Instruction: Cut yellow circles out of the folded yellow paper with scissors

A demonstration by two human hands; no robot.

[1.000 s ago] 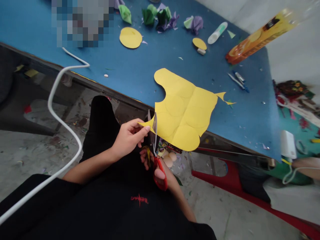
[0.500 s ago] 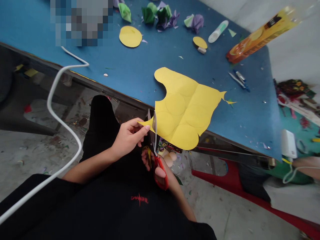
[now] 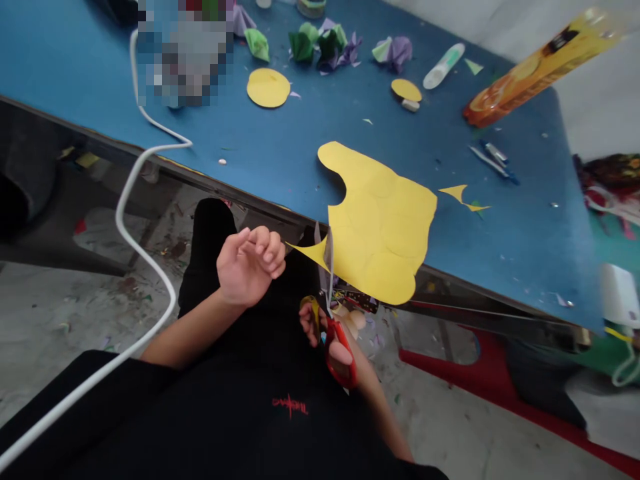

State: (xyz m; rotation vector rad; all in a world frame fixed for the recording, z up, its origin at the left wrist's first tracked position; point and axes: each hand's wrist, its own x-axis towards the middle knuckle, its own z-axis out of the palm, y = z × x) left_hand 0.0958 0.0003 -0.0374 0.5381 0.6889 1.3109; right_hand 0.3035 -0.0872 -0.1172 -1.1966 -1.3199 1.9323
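A yellow paper sheet with faint circles drawn on it lies partly on the blue table and overhangs its near edge. Scissors with red and yellow handles are held in my right hand, blades up and apart, around the sheet's lower left part. A thin pointed strip of the paper sticks out left of the blades. My left hand is just left of that strip's tip, palm up, fingers loosely curled and apart, holding nothing.
The blue table bears two yellow paper discs, green and purple crumpled paper, a glue tube, pens, a yellow scrap and an orange bottle. A white cable runs past my left arm.
My left hand has let go of the paper strip and turned palm up. The scrap at the sheet's right side now lies apart from it. The view has shifted slightly.
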